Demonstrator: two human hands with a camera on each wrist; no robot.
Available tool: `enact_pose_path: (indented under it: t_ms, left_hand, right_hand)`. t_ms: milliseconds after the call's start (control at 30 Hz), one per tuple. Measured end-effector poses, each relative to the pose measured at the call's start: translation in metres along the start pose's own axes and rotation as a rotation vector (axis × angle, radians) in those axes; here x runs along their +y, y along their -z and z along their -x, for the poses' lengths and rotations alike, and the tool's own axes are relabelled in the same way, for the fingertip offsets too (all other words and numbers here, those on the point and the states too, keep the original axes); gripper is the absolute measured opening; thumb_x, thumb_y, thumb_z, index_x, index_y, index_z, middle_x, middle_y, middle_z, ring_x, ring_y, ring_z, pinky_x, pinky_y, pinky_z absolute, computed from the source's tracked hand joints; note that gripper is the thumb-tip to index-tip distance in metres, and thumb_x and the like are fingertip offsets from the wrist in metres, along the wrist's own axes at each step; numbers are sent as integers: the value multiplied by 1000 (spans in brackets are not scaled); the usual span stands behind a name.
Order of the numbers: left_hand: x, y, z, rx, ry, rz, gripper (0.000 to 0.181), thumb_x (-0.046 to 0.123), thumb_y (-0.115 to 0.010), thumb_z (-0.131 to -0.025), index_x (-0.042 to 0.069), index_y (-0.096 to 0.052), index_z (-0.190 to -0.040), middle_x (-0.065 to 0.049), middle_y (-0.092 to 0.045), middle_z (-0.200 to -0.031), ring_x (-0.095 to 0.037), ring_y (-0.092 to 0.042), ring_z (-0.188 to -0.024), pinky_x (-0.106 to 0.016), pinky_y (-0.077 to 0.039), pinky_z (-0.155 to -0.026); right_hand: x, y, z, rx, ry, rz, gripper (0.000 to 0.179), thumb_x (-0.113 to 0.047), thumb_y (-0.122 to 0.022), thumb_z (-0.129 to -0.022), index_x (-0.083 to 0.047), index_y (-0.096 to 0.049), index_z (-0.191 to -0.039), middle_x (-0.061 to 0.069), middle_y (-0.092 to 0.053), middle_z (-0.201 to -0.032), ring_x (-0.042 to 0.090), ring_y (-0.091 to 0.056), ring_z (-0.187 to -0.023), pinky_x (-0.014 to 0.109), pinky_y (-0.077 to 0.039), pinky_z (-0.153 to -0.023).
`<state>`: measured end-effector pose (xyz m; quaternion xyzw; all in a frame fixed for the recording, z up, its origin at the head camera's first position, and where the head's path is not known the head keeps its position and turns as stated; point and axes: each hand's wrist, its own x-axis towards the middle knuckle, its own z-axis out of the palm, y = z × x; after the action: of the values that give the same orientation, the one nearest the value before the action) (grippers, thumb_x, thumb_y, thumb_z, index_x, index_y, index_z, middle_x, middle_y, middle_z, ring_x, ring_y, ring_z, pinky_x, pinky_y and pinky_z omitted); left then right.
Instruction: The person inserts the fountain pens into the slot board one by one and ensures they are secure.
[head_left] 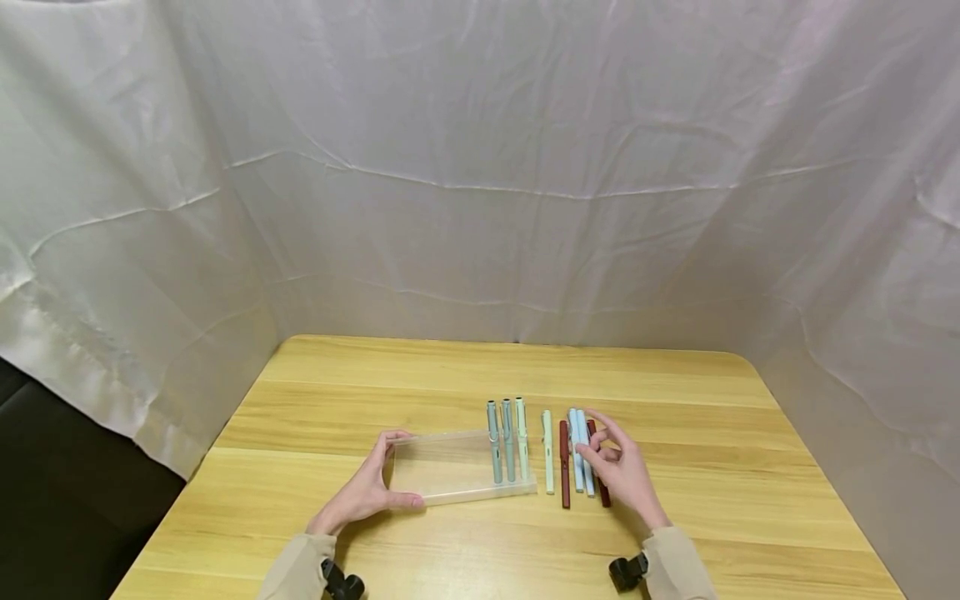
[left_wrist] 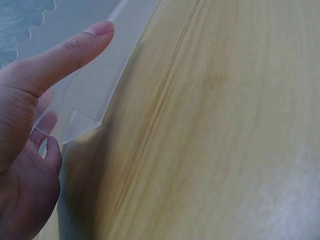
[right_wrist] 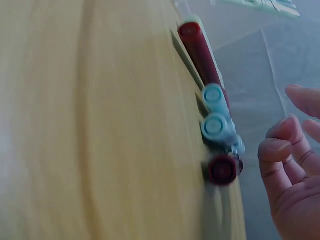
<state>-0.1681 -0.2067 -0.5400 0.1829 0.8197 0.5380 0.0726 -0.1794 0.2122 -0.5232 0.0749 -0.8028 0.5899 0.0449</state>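
Note:
My left hand (head_left: 369, 492) grips the left end of a clear plastic pen tray (head_left: 442, 498), with the thumb along its front edge and fingers behind. In the left wrist view the tray (left_wrist: 95, 95) shows a notched edge. Two grey-green pens (head_left: 495, 454) and a pale green pen (head_left: 522, 442) lie side by side at its right end. Just above the loose pens hovers my right hand (head_left: 624, 471), fingers bent and nothing between them. Under it are two light blue pens (head_left: 578, 462) and a dark red pen (head_left: 604, 493), partly hidden.
Left of the blue pens lie another dark red pen (head_left: 565, 475) and a pale green pen (head_left: 548, 458), beside the tray's right end. Everything rests on a wooden table (head_left: 712, 467). Pale curtains (head_left: 480, 250) enclose its back and sides.

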Motion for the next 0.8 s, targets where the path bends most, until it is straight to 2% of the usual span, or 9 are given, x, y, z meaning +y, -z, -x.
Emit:
enact_pose_path:
  t_ms: [133, 267, 533, 800]
  left_hand:
    - [0, 0, 0, -4, -2, 10, 95, 22, -92, -71, 11, -33, -143, -22, -35, -153, -49, -22, -150, -67, -13, -124]
    - [0, 0, 0, -5, -2, 7, 95, 22, -92, -70, 10, -32, -143, -22, -35, -153, -49, -22, -150, -67, -13, -124]
    - [1, 1, 0, 3, 2, -6, 97, 24, -93, -69, 10, -33, -143, -23, -35, -153, -49, -24, -149, -66, -14, -124]
    - [2, 1, 0, 2, 5, -7, 97, 25, -93, -69, 10, -32, -143, -23, -35, -152, -49, -24, -149, -66, -14, -124]
  right_hand:
    - [4, 6, 1, 17, -80, -13, 61, -9, -70, -94, -5, -44, -148, 3, -54, -91, 1, -47, -53, 17, -43, -45]
    - [8, 11, 0, 17, -115, -14, 63, -8, -70, -93, -5, -42, -150, 1, -52, -90, 1, -45, -51, 16, -41, -42]
    - [14, 18, -2, -11, -130, -13, 64, -9, -71, -93, -4, -41, -149, 5, -52, -91, 2, -47, -52, 18, -43, -44]
    - [22, 26, -5, -34, -124, 58, 65, -9, -72, -92, -1, -41, -149, 4, -56, -90, 3, -50, -55, 18, -44, -48]
